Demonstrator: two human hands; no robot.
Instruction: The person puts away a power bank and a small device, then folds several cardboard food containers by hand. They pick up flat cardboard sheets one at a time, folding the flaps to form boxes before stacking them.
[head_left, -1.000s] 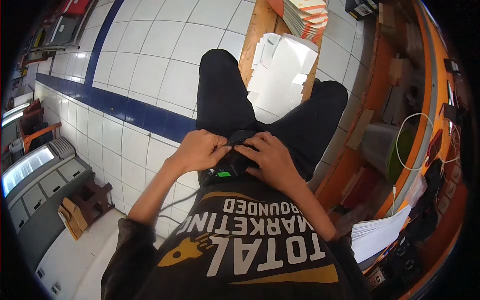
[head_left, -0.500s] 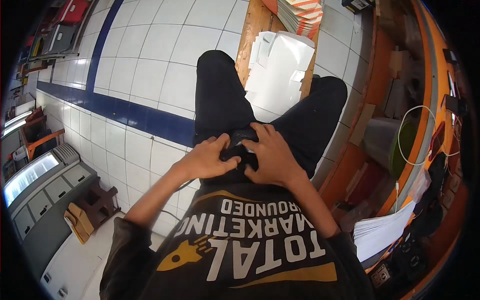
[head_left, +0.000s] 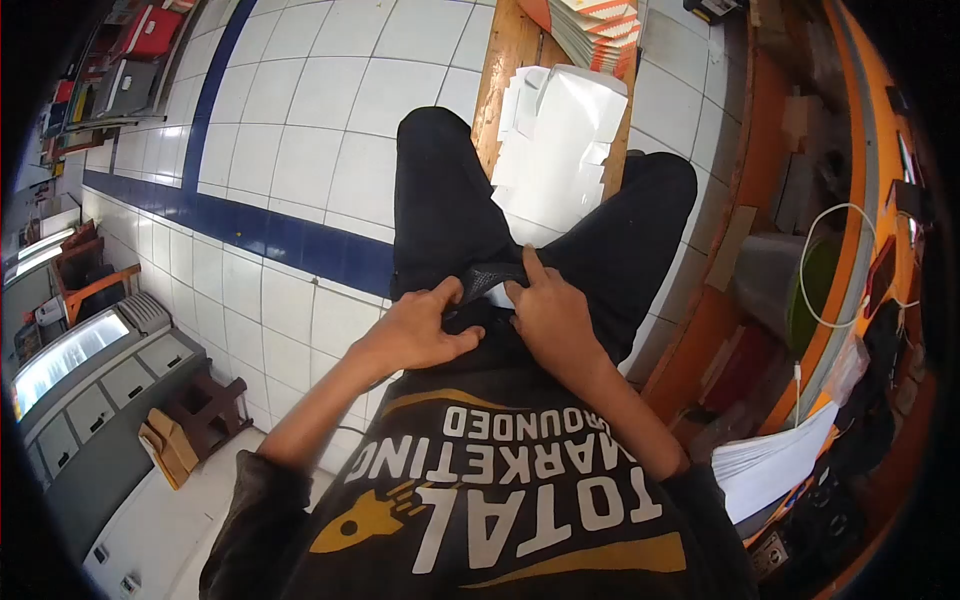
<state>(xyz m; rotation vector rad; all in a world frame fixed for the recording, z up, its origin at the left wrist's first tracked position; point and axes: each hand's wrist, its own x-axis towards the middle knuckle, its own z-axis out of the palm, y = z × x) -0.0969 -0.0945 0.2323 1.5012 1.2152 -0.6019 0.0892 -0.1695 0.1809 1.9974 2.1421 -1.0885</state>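
Note:
A small black thing with a dotted, textured surface (head_left: 490,275) lies in my lap, close to the hem of my shirt; its kind I cannot make out. My left hand (head_left: 412,328) has its fingertips at the left end of it, with the thumb held lower and apart. On the other side, my right hand (head_left: 552,312) grips its right end between thumb and fingers. Between the hands a small white patch (head_left: 500,296) shows under the black surface. The fingertips are partly hidden in the dark folds.
Ahead between my knees is a wooden bench (head_left: 493,85) bearing flat white card sheets (head_left: 565,140) and a stack of orange-patterned card (head_left: 600,35). Along the right runs an orange shelf unit with papers (head_left: 775,460) and a white cable (head_left: 803,270). A brown stool (head_left: 205,410) stands left.
My right hand has turned and raised its end of the black thing, so more of the textured surface shows. The left hand stays nearly in place. The view has shifted slightly.

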